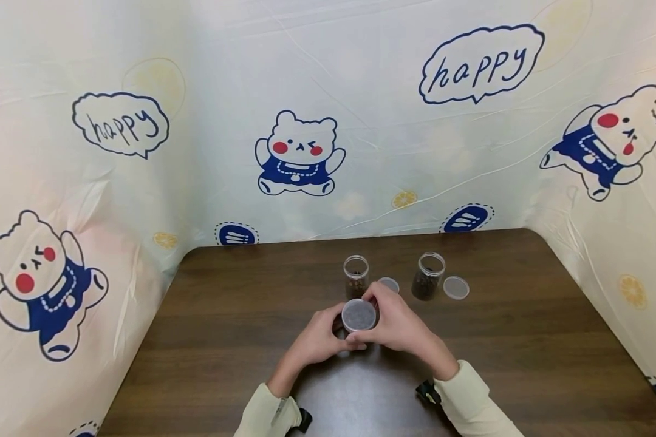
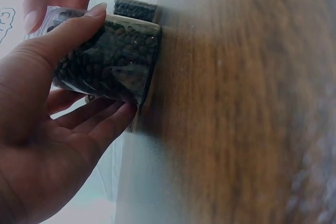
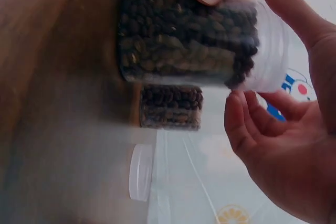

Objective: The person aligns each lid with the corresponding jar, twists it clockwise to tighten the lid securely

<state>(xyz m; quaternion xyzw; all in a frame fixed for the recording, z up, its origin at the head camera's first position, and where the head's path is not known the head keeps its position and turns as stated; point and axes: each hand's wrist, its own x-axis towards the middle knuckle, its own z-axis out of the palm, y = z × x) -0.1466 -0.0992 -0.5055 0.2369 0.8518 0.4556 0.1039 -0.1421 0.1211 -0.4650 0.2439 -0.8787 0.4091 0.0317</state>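
Note:
A clear jar (image 2: 105,56) of dark beans stands upright on the table, its translucent lid (image 1: 359,315) on top. My left hand (image 1: 318,337) curls round the jar's body, thumb on one side and fingers on the other. At the rim, my right hand (image 1: 398,318) pinches the lid between thumb and fingers; in the right wrist view its fingers (image 3: 244,124) lie beside the jar's top (image 3: 270,45). Dark beans fill most of the jar (image 3: 184,38).
Behind the hands stand two uncovered jars, one (image 1: 356,276) with brown contents and one (image 1: 427,277) with dark contents. One loose lid (image 1: 389,284) lies between them, another (image 1: 456,287) to the right. A patterned cloth (image 1: 317,79) hangs beyond the table (image 1: 235,291).

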